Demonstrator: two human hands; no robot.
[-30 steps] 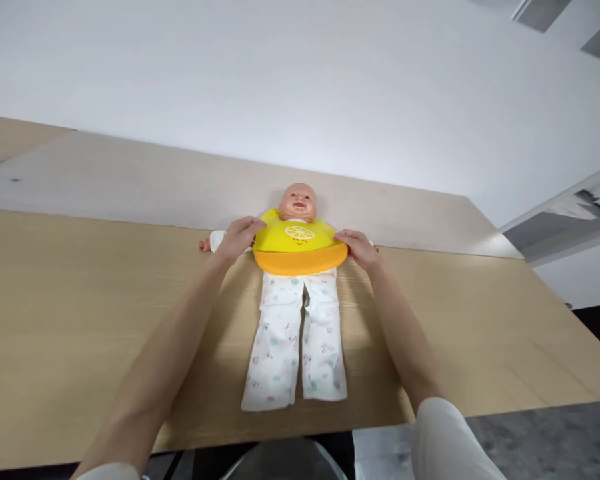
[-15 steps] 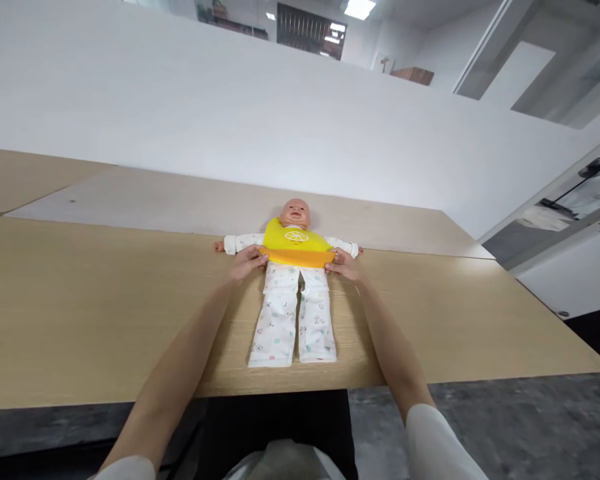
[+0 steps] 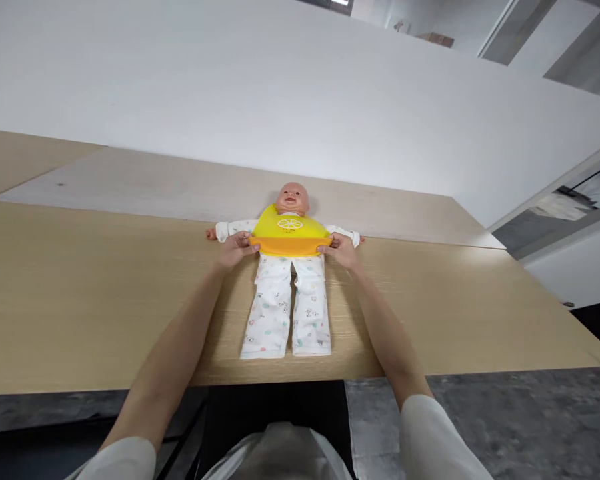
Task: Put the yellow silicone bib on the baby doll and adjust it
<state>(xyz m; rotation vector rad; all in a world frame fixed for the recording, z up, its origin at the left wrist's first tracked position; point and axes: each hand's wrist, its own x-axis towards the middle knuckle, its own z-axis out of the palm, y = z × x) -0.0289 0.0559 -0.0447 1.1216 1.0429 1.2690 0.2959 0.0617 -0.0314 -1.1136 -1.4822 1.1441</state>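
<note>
A baby doll [image 3: 293,197] lies on its back on a light wooden table [image 3: 80,287], arms spread, in white printed trousers [image 3: 285,307]. A yellow bib [image 3: 289,230] with an orange pocket rim covers its chest. My left hand [image 3: 236,247] pinches the left corner of the orange rim. On the other side my right hand [image 3: 341,249] grips the right corner of the same rim. Both arms stretch forward across the table.
A white wall [image 3: 280,100] rises behind the table. A paler board [image 3: 145,190] lies along the table's back. To the right, past the table's corner, grey floor [image 3: 505,413] shows. The near table edge runs just below the doll's feet.
My hands have come down from the doll's shoulders to the bib's lower corners. The camera has pulled back and tilted, so the doll looks smaller and farther.
</note>
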